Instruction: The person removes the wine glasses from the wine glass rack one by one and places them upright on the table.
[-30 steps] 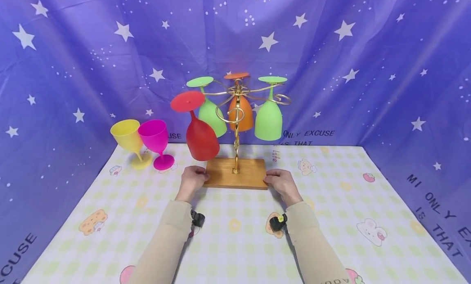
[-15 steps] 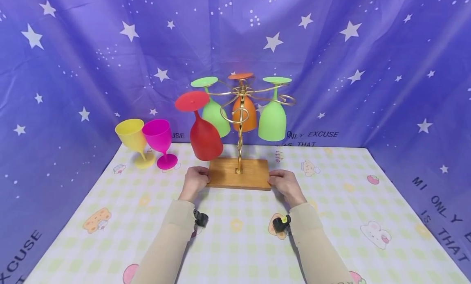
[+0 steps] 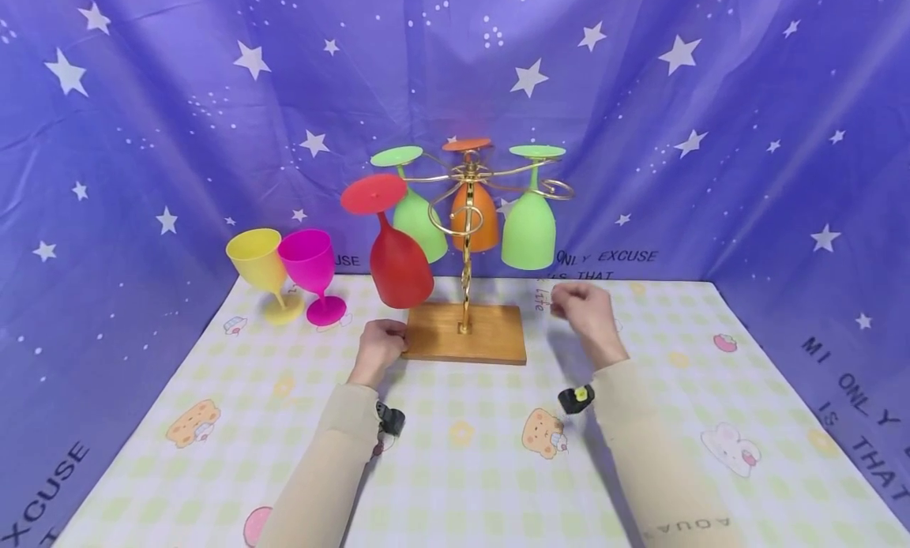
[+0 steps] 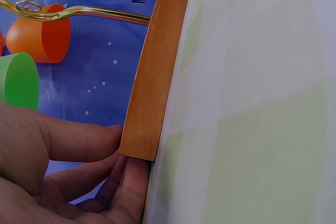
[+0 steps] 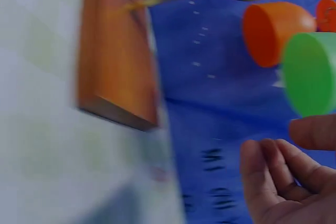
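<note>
Grips the left end of a flat, rectangular brown wooden base (image 3: 490, 343) with a bare left hand (image 3: 380, 349), with thumb at its upper edge and fingers against its end. Has the bare right hand (image 3: 588, 315) raised beside the opposite end, apart from the wood, with fingers loosely bent and thumb separate from fingertips (a little blurred at the tips). Up from the base, near the middle of the table toward its back, a slim, twisted gold metal post (image 3: 466, 283) with curled gold arms. Hung upside down around it: at left front, a red, plastic-looking stemmed goblet (image 3: 400, 268), tilted; just behind, a light green goblet (image 3: 423, 224); at the back, partly hidden by the post, an orange goblet (image 3: 483, 224); on the right, hanging straight, a second light green goblet (image 3: 528, 232). Farther left, upright on the table, a yellow goblet (image 3: 257, 260) and, overlapping it in view, a magenta goblet (image 3: 309, 262). Underneath, a white tablecloth (image 3: 462, 485) with pale green checks and cartoon animals; behind, a purple-blue fabric backdrop (image 3: 441, 58) with white stars.
</note>
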Tool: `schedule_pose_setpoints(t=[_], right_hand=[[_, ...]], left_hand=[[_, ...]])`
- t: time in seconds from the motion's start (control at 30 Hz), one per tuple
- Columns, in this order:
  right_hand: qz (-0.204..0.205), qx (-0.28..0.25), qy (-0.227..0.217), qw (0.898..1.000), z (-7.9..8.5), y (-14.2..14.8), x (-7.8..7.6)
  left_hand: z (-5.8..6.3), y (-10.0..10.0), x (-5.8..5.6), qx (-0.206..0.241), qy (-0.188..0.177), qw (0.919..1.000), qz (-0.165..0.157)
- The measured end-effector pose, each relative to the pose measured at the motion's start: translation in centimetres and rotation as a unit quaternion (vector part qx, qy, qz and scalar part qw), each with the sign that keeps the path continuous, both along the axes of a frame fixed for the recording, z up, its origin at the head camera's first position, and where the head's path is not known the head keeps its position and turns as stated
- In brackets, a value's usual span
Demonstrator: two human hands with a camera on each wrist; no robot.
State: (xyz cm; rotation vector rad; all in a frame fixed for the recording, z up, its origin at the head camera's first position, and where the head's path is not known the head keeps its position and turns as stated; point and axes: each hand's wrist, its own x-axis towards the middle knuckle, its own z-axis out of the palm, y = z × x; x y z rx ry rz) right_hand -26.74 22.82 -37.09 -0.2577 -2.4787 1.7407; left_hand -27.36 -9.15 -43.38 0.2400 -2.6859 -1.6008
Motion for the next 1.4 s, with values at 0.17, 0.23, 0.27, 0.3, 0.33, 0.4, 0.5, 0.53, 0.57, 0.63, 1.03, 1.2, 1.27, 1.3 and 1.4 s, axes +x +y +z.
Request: schedule_pose_setpoints(t=[0.17, 0.23, 0.27, 0.3, 0.33, 0.4, 0.5, 0.53, 0.57, 0.63, 1.03, 1.2, 1.27, 1.3, 1.4], right_hand=[[-0.029, 0.039, 0.065, 0.997, 4.9, 1.3, -1.1], [-0.04, 0.075, 0.084, 0.993, 6.8, 1.8, -1.3], [-0.044, 0.09, 0.094, 0.991, 7.7, 2.1, -1.4], [-0.05, 0.109, 0.107, 0.987, 8.5, 2.2, -1.5], [-0.057, 0.13, 0.123, 0.982, 9.3, 2.3, -1.7], [-0.07, 0.164, 0.149, 0.973, 10.6, 2.4, -2.0], [-0.084, 0.206, 0.194, 0.955, 12.2, 2.3, -2.8], [-0.084, 0.217, 0.205, 0.951, 12.6, 2.3, -3.1], [-0.082, 0.224, 0.219, 0.946, 13.0, 2.2, -3.3], [-0.075, 0.242, 0.251, 0.934, 13.7, 2.2, -3.9], [0.074, 0.365, 0.396, 0.839, 16.6, 1.8, -6.4], [0.126, 0.41, 0.432, 0.793, 17.1, 1.6, -6.6], [0.139, 0.421, 0.436, 0.783, 17.2, 1.5, -6.7], [0.144, 0.427, 0.436, 0.779, 17.2, 1.5, -6.8], [0.153, 0.442, 0.431, 0.772, 17.1, 1.1, -7.0]], left_hand=[[0.0, 0.1, -0.1, 0.003, 0.002, 1.0, 0.002], [0.0, 0.1, -0.1, 0.004, 0.002, 1.0, 0.001], [-0.1, 0.1, -0.2, 0.006, 0.001, 1.0, 0.001], [-0.1, 0.1, -0.2, 0.007, -0.001, 1.0, 0.001], [-0.1, 0.1, -0.2, 0.007, -0.002, 1.0, 0.0], [-0.2, 0.0, -0.3, 0.005, -0.005, 1.0, 0.001], [-0.4, -0.2, -0.4, 0.001, -0.002, 1.0, 0.003], [-0.4, -0.3, -0.4, -0.001, 0.0, 1.0, 0.002], [-0.4, -0.3, -0.3, 0.0, 0.0, 1.0, 0.003], [-0.4, -0.4, -0.3, 0.001, 0.0, 1.0, 0.002], [-0.4, -0.2, -0.3, -0.003, -0.002, 1.0, 0.003], [-0.3, -0.1, -0.5, 0.001, 0.012, 0.9999, -0.002], [-0.2, 0.0, -0.5, 0.001, 0.011, 0.9999, -0.003], [-0.2, 0.1, -0.5, 0.0, 0.008, 1.0, -0.003], [0.1, 0.0, -0.5, -0.003, -0.003, 1.0, -0.002]])
